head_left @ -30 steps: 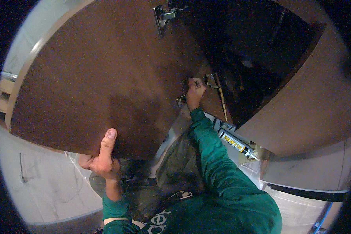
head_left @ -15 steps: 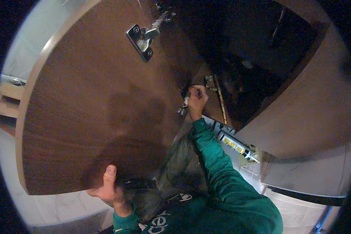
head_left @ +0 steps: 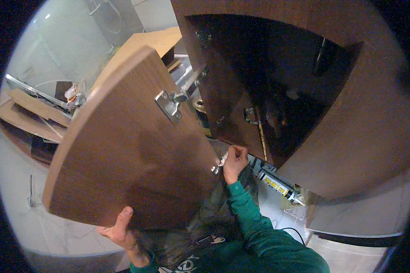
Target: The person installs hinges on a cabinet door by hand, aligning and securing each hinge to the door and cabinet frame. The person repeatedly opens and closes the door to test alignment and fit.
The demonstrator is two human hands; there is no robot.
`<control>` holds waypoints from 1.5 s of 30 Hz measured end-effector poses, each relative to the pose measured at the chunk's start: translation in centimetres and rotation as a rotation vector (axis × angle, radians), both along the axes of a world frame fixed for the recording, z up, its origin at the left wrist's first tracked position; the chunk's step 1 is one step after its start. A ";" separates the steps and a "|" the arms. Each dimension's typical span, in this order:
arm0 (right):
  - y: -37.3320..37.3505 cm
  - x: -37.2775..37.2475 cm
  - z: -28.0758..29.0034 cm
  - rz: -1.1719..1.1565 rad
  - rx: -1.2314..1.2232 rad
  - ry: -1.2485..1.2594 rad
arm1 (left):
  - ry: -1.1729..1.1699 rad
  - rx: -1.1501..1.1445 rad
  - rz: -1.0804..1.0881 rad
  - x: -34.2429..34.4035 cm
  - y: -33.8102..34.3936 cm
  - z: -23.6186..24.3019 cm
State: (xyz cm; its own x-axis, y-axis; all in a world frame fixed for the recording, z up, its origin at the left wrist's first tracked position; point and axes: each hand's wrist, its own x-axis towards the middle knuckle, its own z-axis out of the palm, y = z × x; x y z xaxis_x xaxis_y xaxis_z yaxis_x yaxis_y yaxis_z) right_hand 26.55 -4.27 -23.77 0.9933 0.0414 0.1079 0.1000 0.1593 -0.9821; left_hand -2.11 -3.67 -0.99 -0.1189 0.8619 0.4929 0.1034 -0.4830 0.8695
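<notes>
A brown wood-grain cabinet door (head_left: 118, 150) with a curved outer edge hangs tilted in front of me. My left hand (head_left: 122, 231) grips its lower edge, thumb on the face towards me and fingers behind. At the door's right edge, my right hand (head_left: 235, 163) is closed at the lower metal hinge (head_left: 218, 164); its fingertips are partly hidden. The upper hinge (head_left: 170, 105) is fixed to the door, its arm sticking out past the edge. A gap shows between the door and the dark open cabinet (head_left: 277, 91), whose side carries a mounting plate (head_left: 249, 115).
A sealant cartridge gun (head_left: 275, 184) lies below the cabinet opening, nozzle to the right. Wooden boards (head_left: 36, 113) and a crumpled plastic bag (head_left: 75, 95) are at the left. A curved brown panel (head_left: 350, 154) stands at the right.
The door and both hands have come down and away from the cabinet. My right hand has left the cabinet opening along with the lower hinge, and a gap now shows.
</notes>
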 end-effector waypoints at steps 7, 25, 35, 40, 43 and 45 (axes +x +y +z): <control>-3.0 -0.5 -2.0 0.108 -0.414 -0.028 | 0.022 -0.288 -0.136 1.0 -0.6 0.1; -3.5 3.9 22.2 0.933 0.428 -0.222 | 0.016 0.097 -0.172 0.5 1.7 -0.1; -2.2 2.8 23.4 0.751 0.429 -0.267 | -0.047 0.066 -0.170 1.2 1.5 1.4; -2.5 2.3 23.9 0.720 0.456 -0.341 | -0.126 -0.004 -0.262 0.5 1.2 1.4; -2.6 2.3 24.1 0.720 0.471 -0.285 | -0.075 -0.086 -0.275 -0.3 1.3 1.1; -2.1 2.4 24.0 0.703 0.498 -0.328 | 0.065 -0.099 -0.228 -0.6 1.3 1.0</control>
State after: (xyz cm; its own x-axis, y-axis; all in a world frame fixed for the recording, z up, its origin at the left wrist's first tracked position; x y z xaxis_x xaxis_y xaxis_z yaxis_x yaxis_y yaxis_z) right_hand 28.98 -6.32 0.25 0.6737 0.4972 0.5467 0.0811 0.6856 -0.7234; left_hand -2.75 -2.40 0.01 0.1129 0.9074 0.4048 0.0590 -0.4128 0.9089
